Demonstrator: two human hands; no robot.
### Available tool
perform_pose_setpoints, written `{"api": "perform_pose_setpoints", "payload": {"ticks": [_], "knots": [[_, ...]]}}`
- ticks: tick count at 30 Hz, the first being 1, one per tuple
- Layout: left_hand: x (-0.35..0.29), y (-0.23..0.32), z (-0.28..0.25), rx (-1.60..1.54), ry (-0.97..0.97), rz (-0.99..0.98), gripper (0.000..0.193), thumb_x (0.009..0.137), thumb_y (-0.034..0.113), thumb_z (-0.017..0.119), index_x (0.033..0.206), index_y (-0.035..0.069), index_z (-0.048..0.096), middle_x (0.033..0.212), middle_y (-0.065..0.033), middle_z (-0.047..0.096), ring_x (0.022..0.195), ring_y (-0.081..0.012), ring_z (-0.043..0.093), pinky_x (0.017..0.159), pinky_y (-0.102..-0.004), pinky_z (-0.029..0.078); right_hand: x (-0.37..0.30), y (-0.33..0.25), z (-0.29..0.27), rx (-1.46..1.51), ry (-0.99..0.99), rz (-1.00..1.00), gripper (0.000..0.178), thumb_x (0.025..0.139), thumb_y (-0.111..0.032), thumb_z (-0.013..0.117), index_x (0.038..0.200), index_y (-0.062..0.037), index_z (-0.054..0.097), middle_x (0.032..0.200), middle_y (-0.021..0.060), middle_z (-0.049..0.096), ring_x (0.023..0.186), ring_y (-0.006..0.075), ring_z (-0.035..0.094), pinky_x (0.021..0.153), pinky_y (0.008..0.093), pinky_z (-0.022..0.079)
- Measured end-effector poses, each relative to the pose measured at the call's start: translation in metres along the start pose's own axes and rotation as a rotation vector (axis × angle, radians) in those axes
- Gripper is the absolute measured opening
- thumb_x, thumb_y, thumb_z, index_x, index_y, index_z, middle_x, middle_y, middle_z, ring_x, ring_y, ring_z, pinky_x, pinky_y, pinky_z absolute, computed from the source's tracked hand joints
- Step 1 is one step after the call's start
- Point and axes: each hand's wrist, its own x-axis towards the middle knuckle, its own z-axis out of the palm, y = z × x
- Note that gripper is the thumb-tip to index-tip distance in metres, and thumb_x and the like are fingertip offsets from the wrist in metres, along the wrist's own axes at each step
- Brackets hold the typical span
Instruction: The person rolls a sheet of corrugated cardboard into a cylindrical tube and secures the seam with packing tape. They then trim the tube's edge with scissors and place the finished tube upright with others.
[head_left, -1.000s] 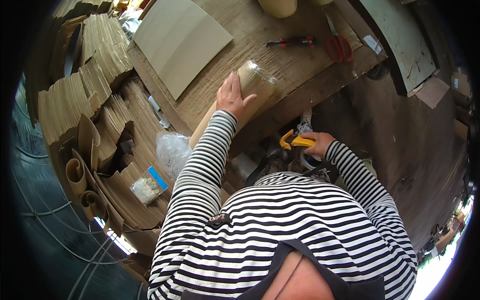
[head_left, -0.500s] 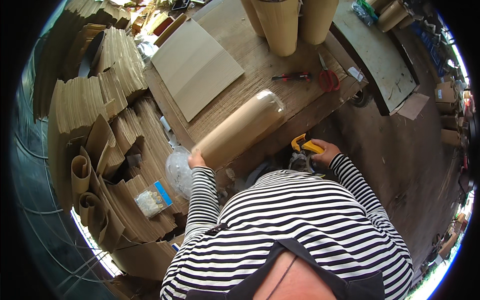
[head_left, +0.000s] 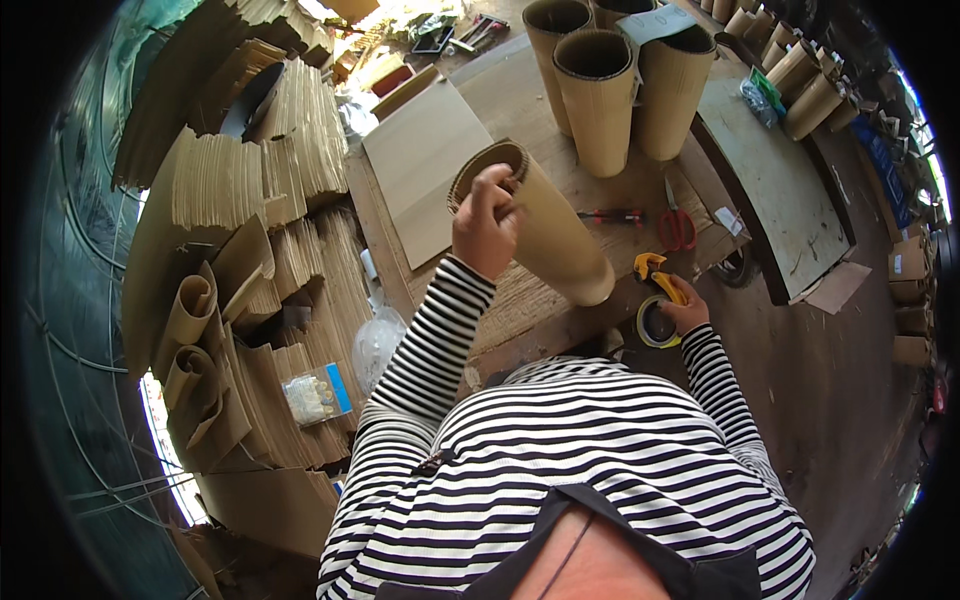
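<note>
Cardboard tube, gripped at the rim by the left hand, is best held steady, clear of the tape dispenser grasped in the right hand.

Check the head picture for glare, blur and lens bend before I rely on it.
Head view: edges of the grey board bow; daylight washes out the lower-left gap; the left hand at the cardboard tube looks slightly soft, perhaps from motion; the right hand and yellow tape dispenser read clearer.

A head-worn fisheye camera looked down over its wearer's striped shirt, taking in the nearby left hand, right hand and workbench.
</note>
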Motion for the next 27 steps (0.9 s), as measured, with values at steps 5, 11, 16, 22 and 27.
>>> {"api": "perform_pose_setpoints", "payload": {"ticks": [5,11,16,22,27], "knots": [[-0.023,0.052,-0.008,0.054,-0.137,0.268,0.051,0.07,-0.005,0.082,0.116,0.004,0.062,0.084,-0.01,0.068,0.079,-0.0293,0.066,0.075,-0.0398,0.053,0.012,-0.024,0.0,0.01,-0.021,-0.117,0.075,0.081,-0.003,0.076,0.15,0.0018,0.047,0.145,0.0137,0.058,0.128,0.0213,0.059,0.109,0.0314,0.046],[-0.064,0.073,-0.013,0.152,-0.201,0.119,0.048,0.071,0.006,0.085,0.114,0.004,0.066,0.086,-0.0084,0.07,0.079,-0.0264,0.065,0.079,-0.04,0.05,0.035,-0.089,0.031,0.048,-0.112,-0.314,0.071,0.084,-0.004,0.073,0.15,0.0,0.048,0.145,0.0121,0.058,0.127,0.0179,0.058,0.105,0.0288,0.047],[-0.081,0.088,-0.015,0.282,-0.16,0.191,0.026,0.068,0.014,0.086,0.09,0.008,0.075,0.077,-0.0025,0.068,0.078,-0.0208,0.062,0.08,-0.0366,0.048,0.043,-0.131,0.062,0.131,-0.162,-0.403,0.069,0.085,-0.006,0.074,0.148,0.0026,0.049,0.141,0.0123,0.061,0.128,0.0185,0.058,0.107,0.0293,0.045],[-0.098,0.104,-0.026,0.224,-0.287,0.202,0.039,0.069,0.026,0.087,0.104,0.013,0.077,0.103,-0.0027,0.061,0.102,-0.0226,0.055,0.094,-0.0421,0.043,0.056,-0.142,0.071,0.102,-0.19,-0.47,0.069,0.089,-0.005,0.068,0.154,-0.004,0.044,0.142,0.0078,0.058,0.112,0.0128,0.061,0.092,0.0257,0.051],[-0.116,0.09,-0.026,0.101,-0.166,0.256,0.045,0.08,0.017,0.084,0.122,0.007,0.071,0.131,-0.016,0.048,0.111,-0.0275,0.052,0.092,-0.0408,0.051,0.044,-0.159,0.081,0.284,-0.339,-0.443,0.069,0.089,-0.005,0.068,0.155,-0.0046,0.044,0.141,0.0067,0.059,0.108,0.0104,0.061,0.089,0.0223,0.05]]}}
